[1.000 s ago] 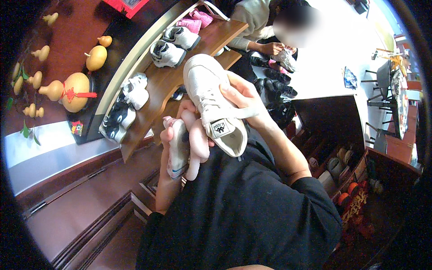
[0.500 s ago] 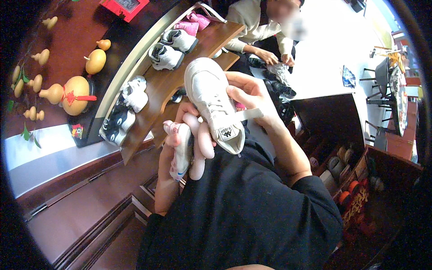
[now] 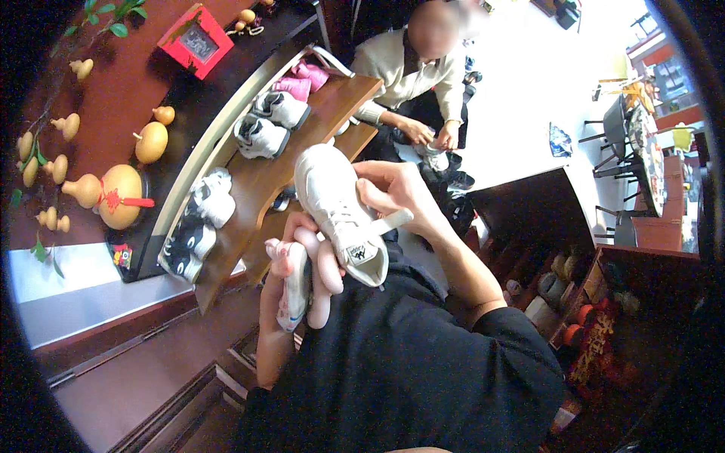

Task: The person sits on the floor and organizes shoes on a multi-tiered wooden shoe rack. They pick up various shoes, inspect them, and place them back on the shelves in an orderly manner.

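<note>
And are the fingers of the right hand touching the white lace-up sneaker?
Touching. The head view shows the fingers of the right hand at the side of the white lace-up sneaker, the thumb against it without visible gap.

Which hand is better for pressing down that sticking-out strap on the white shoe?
Probably the right hand: it is at the side of the white shoe, close to the strap. The left hand looks busy holding a pink-and-white shoe.
</note>
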Demonstrator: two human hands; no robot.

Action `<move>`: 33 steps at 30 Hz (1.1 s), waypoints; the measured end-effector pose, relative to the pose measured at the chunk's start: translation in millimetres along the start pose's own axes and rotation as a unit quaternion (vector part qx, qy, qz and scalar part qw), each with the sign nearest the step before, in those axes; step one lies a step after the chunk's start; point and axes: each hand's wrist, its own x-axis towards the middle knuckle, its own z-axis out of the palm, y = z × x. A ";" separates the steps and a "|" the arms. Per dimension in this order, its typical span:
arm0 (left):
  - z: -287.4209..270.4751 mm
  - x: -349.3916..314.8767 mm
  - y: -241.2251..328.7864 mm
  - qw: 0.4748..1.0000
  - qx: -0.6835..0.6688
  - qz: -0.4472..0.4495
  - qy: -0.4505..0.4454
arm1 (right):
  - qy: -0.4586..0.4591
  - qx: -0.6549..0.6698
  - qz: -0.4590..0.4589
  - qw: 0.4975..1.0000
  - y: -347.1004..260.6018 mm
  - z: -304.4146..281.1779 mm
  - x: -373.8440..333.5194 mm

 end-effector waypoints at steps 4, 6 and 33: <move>-1.9 1.0 3.4 0.999 0.028 -0.015 -0.011 | 0.004 -0.140 -0.043 0.989 -8.2 -7.2 3.3; -6.6 2.0 3.8 0.999 0.037 -0.014 -0.019 | -0.015 -0.173 -0.043 0.984 -13.2 -6.8 5.2; -36.8 -6.0 -5.7 0.990 -0.130 0.019 -0.049 | -0.011 -0.378 -0.441 0.814 4.4 -19.3 11.9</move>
